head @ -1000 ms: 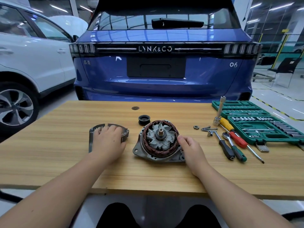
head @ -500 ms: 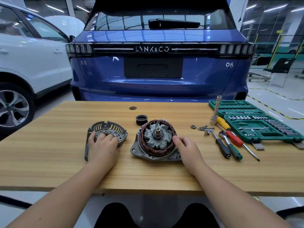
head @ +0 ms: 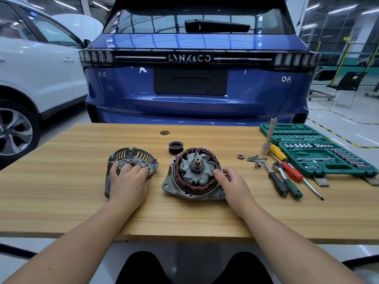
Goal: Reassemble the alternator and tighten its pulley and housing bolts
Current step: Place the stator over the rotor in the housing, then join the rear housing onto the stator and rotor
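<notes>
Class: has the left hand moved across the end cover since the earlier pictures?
Yes. Against the table's far edge, the left hand has drawn back toward the person, baring more of the end cover.

A wooden table point(head: 61, 201) carries a housing cover point(head: 133, 158), pulley point(head: 175, 147), stator body point(head: 194, 177), nut point(head: 240, 156), bolts point(head: 256, 158), ratchet point(head: 285, 179), 2 screwdrivers point(head: 291, 171) and a green socket case point(head: 320, 154).

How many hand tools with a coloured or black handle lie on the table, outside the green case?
3, side by side right of the alternator: a black-handled tool, a green-handled ratchet, a yellow-and-red screwdriver. Others may hide in the green case.
</notes>
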A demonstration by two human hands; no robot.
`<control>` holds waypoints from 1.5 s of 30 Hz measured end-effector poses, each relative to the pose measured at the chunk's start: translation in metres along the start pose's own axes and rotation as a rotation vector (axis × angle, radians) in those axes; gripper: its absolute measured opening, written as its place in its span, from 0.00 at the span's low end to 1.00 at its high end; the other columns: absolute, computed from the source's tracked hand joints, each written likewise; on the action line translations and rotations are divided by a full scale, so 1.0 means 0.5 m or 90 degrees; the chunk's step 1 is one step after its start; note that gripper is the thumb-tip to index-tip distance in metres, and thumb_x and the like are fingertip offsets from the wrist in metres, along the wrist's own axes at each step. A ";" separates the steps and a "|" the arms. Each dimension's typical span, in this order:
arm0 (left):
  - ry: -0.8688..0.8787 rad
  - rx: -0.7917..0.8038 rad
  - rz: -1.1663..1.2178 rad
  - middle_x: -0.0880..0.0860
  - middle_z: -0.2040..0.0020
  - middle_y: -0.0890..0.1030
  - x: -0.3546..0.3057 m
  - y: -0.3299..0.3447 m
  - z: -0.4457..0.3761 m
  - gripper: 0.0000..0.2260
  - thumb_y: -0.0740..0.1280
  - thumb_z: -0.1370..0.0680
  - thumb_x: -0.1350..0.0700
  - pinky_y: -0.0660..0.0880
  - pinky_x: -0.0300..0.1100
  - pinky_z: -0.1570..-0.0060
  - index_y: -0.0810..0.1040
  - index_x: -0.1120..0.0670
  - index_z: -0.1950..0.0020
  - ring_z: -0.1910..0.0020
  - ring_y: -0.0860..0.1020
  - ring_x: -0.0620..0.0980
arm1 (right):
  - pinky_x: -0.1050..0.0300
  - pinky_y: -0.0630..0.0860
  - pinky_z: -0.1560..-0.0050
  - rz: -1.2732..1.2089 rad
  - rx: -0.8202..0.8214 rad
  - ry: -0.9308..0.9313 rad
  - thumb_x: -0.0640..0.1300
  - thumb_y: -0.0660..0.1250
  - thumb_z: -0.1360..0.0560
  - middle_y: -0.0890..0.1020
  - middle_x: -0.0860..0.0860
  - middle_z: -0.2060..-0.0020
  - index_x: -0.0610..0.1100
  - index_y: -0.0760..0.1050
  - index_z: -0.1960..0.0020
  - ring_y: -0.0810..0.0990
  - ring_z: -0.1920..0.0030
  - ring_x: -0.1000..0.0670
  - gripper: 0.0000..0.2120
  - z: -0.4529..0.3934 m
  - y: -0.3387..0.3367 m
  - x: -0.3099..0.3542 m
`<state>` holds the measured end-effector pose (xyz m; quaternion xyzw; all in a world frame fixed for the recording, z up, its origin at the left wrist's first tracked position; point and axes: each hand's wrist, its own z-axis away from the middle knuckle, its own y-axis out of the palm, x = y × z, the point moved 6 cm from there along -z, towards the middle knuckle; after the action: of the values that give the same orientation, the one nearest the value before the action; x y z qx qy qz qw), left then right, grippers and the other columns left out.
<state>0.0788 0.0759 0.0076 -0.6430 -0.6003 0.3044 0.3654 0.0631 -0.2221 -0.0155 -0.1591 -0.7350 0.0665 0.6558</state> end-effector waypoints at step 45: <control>-0.522 0.528 1.567 0.72 0.35 0.78 -0.154 -0.199 -0.024 0.32 0.65 0.20 0.39 0.77 0.72 0.43 0.68 0.64 0.28 0.39 0.80 0.74 | 0.46 0.84 0.54 -0.334 0.052 0.109 0.48 0.72 0.23 0.87 0.42 0.52 0.41 0.80 0.42 0.87 0.52 0.40 0.14 0.027 -0.013 0.234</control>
<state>0.0271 -0.0005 0.0938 -0.4658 0.4269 0.7543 -0.1787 0.0386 -0.1890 0.0952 0.0583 -0.6897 -0.0897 0.7162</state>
